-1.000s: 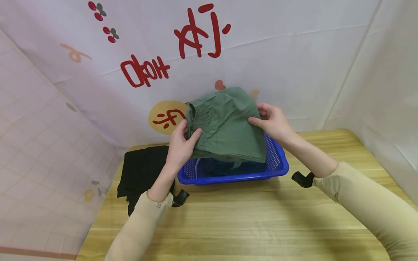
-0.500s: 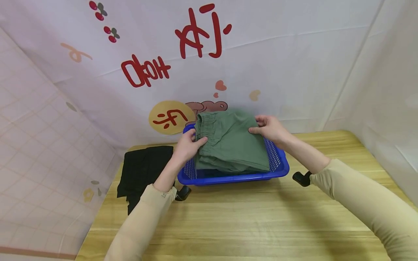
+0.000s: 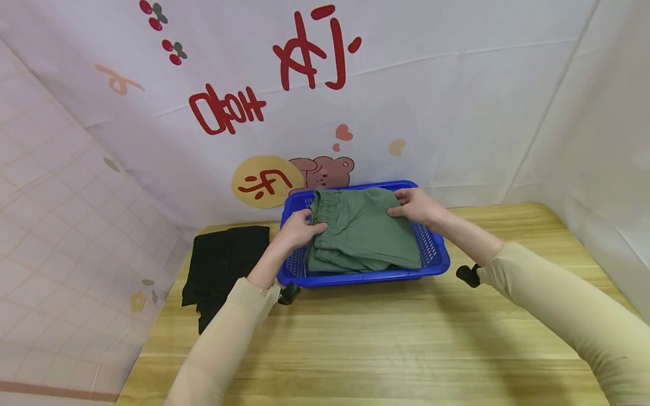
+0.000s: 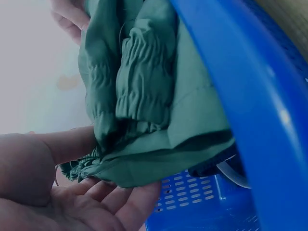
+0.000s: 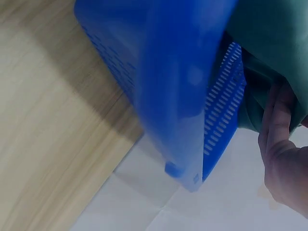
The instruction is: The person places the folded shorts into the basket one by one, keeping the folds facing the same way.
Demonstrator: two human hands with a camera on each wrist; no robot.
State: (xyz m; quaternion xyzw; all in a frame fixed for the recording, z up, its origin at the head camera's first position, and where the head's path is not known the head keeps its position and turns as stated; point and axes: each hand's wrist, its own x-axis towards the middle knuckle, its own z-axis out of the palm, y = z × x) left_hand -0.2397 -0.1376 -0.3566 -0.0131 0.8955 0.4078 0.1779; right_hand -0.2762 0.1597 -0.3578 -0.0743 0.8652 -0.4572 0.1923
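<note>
A folded pair of green elastic-waist pants (image 3: 373,228) lies within the blue plastic basket (image 3: 373,278), low between its walls. At the gathered waistband, my left hand (image 3: 299,228) pinches the left edge, thumb on top; the left wrist view has its fingers (image 4: 137,204) beneath the cloth. My right hand (image 3: 417,206) holds the far right edge, and in the right wrist view its fingers (image 5: 279,118) reach under a fold of the pants. Dark cloth (image 4: 211,166) shows below the pants through a gap in the left wrist view.
A folded black garment (image 3: 223,270) lies on the wooden table (image 3: 376,344) to the left of the basket. Close behind the basket hangs a white printed backdrop (image 3: 447,113), with more sheeting along both sides.
Both hands have lowered the green pants from above the basket down into it, shifting slightly right. The pants now cover the dark cloth in the head view; the basket and black garment stay put.
</note>
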